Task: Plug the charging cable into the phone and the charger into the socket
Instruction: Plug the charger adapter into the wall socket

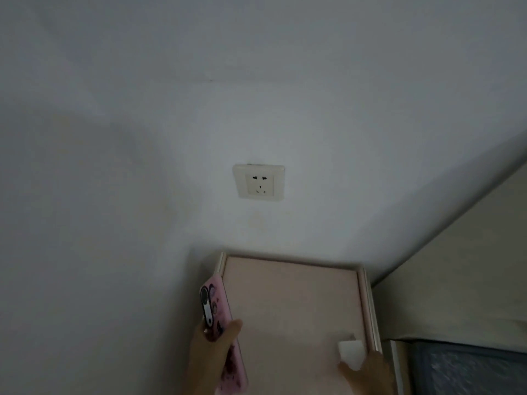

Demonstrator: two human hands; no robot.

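A cream wall socket (pixel 259 182) sits on the grey-white wall, above the bedside cabinet. My left hand (pixel 209 357) grips a phone in a pink patterned case (pixel 212 309), held upright with its back and camera strip facing me, at the cabinet's left edge. My right hand (pixel 368 372) holds a white charger block (pixel 351 352) over the cabinet's right front corner. No cable shows in view.
The pale pink cabinet top (pixel 291 297) has raised cream rims on its left and right sides. A beige headboard (pixel 456 269) slants along the right. Dark blue bedding (pixel 467 369) lies at the lower right.
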